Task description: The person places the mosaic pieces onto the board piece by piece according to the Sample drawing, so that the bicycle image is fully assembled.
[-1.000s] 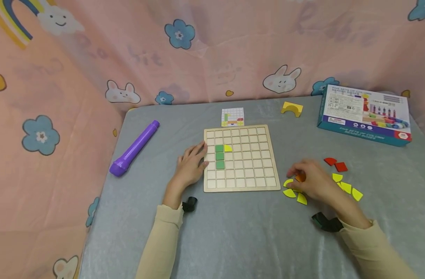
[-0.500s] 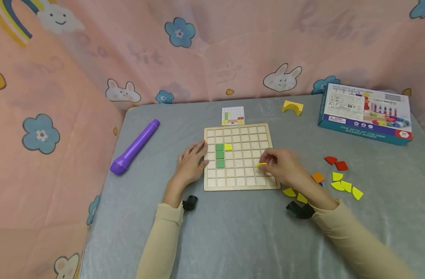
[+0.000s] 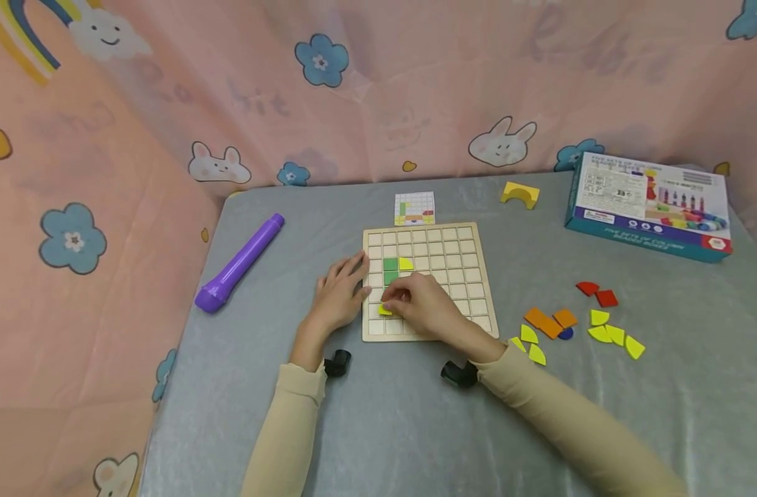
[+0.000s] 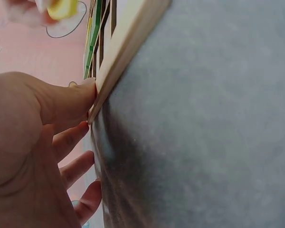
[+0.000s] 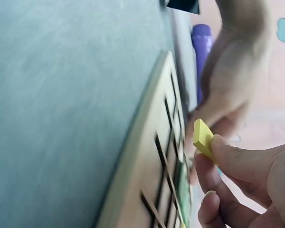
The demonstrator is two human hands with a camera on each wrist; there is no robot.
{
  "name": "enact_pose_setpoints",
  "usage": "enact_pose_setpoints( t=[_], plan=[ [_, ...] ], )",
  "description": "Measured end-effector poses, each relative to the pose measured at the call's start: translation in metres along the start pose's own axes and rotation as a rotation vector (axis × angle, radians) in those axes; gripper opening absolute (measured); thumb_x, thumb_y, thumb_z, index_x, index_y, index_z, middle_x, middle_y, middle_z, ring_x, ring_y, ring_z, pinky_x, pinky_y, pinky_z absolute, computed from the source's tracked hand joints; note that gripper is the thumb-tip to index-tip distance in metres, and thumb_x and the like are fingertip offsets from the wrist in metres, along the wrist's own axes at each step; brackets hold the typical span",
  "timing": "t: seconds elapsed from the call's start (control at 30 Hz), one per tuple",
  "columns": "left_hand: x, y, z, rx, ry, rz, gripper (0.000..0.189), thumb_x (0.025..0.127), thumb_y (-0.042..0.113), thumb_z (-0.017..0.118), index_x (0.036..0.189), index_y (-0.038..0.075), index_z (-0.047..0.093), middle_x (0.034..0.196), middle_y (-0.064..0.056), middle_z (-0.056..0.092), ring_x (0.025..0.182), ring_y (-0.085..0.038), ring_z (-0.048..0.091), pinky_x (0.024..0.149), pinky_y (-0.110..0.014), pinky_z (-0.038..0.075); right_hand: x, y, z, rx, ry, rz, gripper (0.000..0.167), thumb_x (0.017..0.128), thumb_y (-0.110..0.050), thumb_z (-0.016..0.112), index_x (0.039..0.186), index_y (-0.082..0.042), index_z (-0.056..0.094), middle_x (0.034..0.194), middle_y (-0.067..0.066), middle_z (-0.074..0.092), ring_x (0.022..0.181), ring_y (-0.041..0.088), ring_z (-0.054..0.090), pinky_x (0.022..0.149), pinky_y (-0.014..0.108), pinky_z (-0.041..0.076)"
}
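Note:
Between thumb and fingertips my right hand point(image 3: 429, 304) pinches a yellow quarter-circle tile point(image 5: 204, 140), held just over the lower left part of the wooden grid board point(image 3: 485, 304). In the board's cells lie green square tiles point(image 3: 390, 264), partly covered by that hand, and another yellow quarter-circle tile point(image 3: 406, 264) beside the top one. My left hand point(image 3: 336, 297) rests at the board's left edge, its thumb and fingertips touching the rim with fingers spread. A small pattern card point(image 3: 415, 208) showing a coloured grid lies against the board's far edge.
Loose orange tiles point(image 3: 542, 322), yellow tiles point(image 3: 615, 335), red tiles point(image 3: 607, 297) and a blue piece point(image 3: 566, 334) lie right of the board. A yellow arch block point(image 3: 519, 195) and a box point(image 3: 650, 207) stand farther back. A purple toy microphone point(image 3: 240, 264) lies at left.
My right hand has picked up a yellow tile from the loose pieces on the right and carried it leftward over the board. My left hand has stayed put.

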State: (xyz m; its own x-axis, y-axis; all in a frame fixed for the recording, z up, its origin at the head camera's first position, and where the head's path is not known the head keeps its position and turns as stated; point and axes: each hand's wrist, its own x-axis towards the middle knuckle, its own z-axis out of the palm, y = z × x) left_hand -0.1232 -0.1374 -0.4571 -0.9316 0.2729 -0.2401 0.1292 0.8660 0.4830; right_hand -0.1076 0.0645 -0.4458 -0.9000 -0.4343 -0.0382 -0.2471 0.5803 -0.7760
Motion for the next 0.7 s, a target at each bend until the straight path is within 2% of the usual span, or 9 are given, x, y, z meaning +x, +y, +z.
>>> enact_pose_setpoints(
  t=[0.2, 0.47, 0.57, 0.7],
  plan=[
    [0.001, -0.001, 0.001, 0.014, 0.005, 0.004, 0.065, 0.111, 0.029, 0.055, 0.17, 0.02, 0.027, 0.179, 0.004, 0.02, 0.165, -0.028, 0.019, 0.123, -0.061, 0.024, 0.011, -0.001, 0.014, -0.019, -0.029, -0.016, 0.005, 0.097, -0.013, 0.079, 0.093, -0.011, 0.082, 0.085, 0.0, 0.076, 0.077, 0.01, 0.066, 0.075, 0.032, 0.054],
    [0.001, -0.002, 0.002, 0.01, 0.006, 0.004, 0.066, 0.111, 0.029, 0.056, 0.17, 0.02, 0.027, 0.179, 0.003, 0.019, 0.165, -0.029, 0.018, 0.122, -0.061, 0.024, 0.012, 0.0, 0.018, -0.022, -0.019, -0.021, 0.005, 0.096, -0.011, 0.079, 0.092, -0.012, 0.082, 0.084, -0.001, 0.075, 0.078, 0.011, 0.066, 0.077, 0.033, 0.054],
    [0.001, -0.002, 0.002, 0.005, 0.01, 0.004, 0.066, 0.111, 0.029, 0.056, 0.17, 0.02, 0.028, 0.179, 0.003, 0.02, 0.165, -0.029, 0.019, 0.122, -0.061, 0.024, 0.012, -0.001, 0.02, -0.046, -0.014, -0.033, 0.006, 0.095, -0.009, 0.079, 0.091, -0.012, 0.082, 0.086, -0.001, 0.073, 0.085, 0.015, 0.063, 0.08, 0.034, 0.052],
    [0.001, -0.003, 0.002, 0.001, 0.01, 0.005, 0.066, 0.111, 0.029, 0.057, 0.17, 0.02, 0.029, 0.179, 0.003, 0.02, 0.165, -0.029, 0.019, 0.122, -0.062, 0.025, 0.01, -0.002, 0.021, -0.088, 0.01, -0.036, 0.005, 0.094, -0.011, 0.081, 0.09, -0.013, 0.083, 0.099, 0.002, 0.066, 0.096, 0.022, 0.055, 0.082, 0.036, 0.049]
  ],
)
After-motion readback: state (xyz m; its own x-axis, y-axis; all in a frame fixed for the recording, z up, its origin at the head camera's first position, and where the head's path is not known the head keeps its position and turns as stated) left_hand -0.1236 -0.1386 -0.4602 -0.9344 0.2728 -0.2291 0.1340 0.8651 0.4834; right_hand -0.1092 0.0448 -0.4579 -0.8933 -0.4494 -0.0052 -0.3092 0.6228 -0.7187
